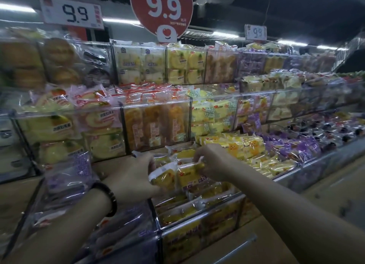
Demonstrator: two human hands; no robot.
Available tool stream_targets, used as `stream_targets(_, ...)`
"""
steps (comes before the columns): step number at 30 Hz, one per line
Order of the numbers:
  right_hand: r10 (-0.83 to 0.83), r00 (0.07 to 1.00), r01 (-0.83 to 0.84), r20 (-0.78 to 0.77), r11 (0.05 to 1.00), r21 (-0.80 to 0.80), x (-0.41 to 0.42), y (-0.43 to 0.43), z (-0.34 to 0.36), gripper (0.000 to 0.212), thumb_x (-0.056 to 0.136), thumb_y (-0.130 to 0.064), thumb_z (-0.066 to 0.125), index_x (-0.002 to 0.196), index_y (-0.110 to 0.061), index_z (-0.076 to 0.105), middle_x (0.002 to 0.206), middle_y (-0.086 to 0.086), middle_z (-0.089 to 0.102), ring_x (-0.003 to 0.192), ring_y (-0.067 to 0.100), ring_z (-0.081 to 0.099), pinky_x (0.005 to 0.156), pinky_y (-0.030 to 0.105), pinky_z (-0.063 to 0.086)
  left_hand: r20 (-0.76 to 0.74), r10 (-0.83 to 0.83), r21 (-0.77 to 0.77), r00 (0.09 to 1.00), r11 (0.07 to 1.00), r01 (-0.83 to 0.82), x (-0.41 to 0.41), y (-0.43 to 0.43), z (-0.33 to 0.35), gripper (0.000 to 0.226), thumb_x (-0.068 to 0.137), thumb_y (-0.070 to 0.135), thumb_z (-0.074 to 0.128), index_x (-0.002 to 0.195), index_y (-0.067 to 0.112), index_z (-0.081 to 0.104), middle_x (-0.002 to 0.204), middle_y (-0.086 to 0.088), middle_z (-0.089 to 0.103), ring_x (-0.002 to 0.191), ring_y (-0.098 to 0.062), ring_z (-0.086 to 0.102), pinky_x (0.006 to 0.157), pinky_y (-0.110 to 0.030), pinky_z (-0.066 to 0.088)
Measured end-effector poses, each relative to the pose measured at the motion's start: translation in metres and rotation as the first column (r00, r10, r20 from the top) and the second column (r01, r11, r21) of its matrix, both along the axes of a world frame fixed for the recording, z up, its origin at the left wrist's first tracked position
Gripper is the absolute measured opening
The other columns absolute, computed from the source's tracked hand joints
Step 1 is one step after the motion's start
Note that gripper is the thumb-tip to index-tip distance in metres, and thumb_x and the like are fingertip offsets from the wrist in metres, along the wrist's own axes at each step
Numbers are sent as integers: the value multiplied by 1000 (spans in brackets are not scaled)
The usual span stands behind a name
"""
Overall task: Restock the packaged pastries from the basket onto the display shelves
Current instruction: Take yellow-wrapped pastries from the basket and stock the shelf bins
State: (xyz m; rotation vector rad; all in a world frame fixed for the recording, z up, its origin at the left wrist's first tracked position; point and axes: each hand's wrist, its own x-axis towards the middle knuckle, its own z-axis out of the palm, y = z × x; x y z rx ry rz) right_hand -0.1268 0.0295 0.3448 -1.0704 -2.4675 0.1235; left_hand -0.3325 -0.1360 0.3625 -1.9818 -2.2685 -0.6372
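Note:
Both of my hands meet over the lowest clear bin (199,222) of the display. My left hand (136,174) grips a yellow pastry pack (164,177) from its left side, thumb under and fingers over it. My right hand (209,161) pinches a second yellow pack (189,173) right beside it, at its top edge. More yellow packs (181,210) lie stacked in the bin beneath. A dark bead bracelet (110,198) circles my left wrist. No basket is in view.
Clear acrylic bins in three tiers hold packaged pastries: orange rolls (156,123), yellow cakes (213,113), purple packs (300,147) to the right and a purple pack (69,172) at lower left. Price signs reading 9.9 (161,8) hang above. A metal rail (237,248) runs along the front.

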Motion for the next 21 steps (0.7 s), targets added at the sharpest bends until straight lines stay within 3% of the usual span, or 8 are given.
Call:
stream_targets(2, -34, 999, 34, 2, 998, 43, 0, 4, -5, 36, 82, -20, 87, 107, -36, 67, 115, -7, 62, 102, 14, 62, 84, 35, 63, -108, -39, -33, 993, 999, 36, 2, 1, 0, 64, 66, 76, 78, 111, 39, 51, 98, 21, 63, 83, -5, 61, 65, -28, 53)
stream_targets(4, -75, 997, 74, 9, 995, 60, 4, 9, -6, 37, 82, -19, 86, 108, -35, 67, 114, -7, 63, 102, 15, 61, 82, 37, 63, -89, -88, -29, 992, 996, 86, 3, 2, 3, 52, 77, 67, 76, 121, 45, 57, 103, 26, 63, 90, -3, 62, 70, -28, 55)
stream_targets(8, -158, 987, 151, 32, 977, 153, 5, 17, -4, 32, 84, -25, 83, 110, -36, 68, 109, -7, 68, 106, 19, 59, 84, 40, 59, 150, -110, 39, 982, 994, 106, -11, 0, 13, 17, 85, 32, 79, 100, 39, 76, 93, 17, 76, 85, -3, 70, 77, -38, 63)
stream_targets(11, -145, 988, 136, 50, 979, 150, -3, 18, -7, 32, 82, -25, 85, 108, -35, 69, 109, -6, 68, 106, 19, 60, 87, 41, 60, 325, -85, 77, 942, 995, 64, -24, -2, 19, 15, 81, 20, 85, 91, 26, 76, 87, 4, 78, 83, -18, 74, 78, -45, 63)
stream_targets(15, -129, 992, 127, 8, 986, 112, -2, 24, -6, 35, 77, -27, 89, 106, -38, 73, 115, -6, 67, 106, 18, 60, 83, 39, 62, 553, -139, 46, 821, 989, 137, -29, 3, 16, 20, 81, 12, 87, 94, 20, 74, 93, -6, 79, 85, -24, 76, 71, -35, 59)
stream_targets(18, -148, 989, 146, 11, 983, 111, 0, 25, -2, 34, 80, -28, 88, 108, -39, 74, 123, -5, 63, 115, 20, 57, 85, 42, 61, 491, -181, 28, 852, 981, 192, -23, 15, 9, 20, 85, 16, 84, 102, 19, 74, 97, 2, 79, 90, -15, 76, 75, -29, 60)
stream_targets(21, -169, 985, 163, 39, 978, 128, -1, 26, 3, 32, 83, -24, 86, 109, -38, 74, 124, -3, 62, 115, 22, 57, 85, 42, 62, 370, -202, -28, 907, 973, 228, -21, 31, 4, 20, 87, 24, 83, 106, 25, 74, 101, 6, 78, 94, -12, 74, 82, -38, 64)
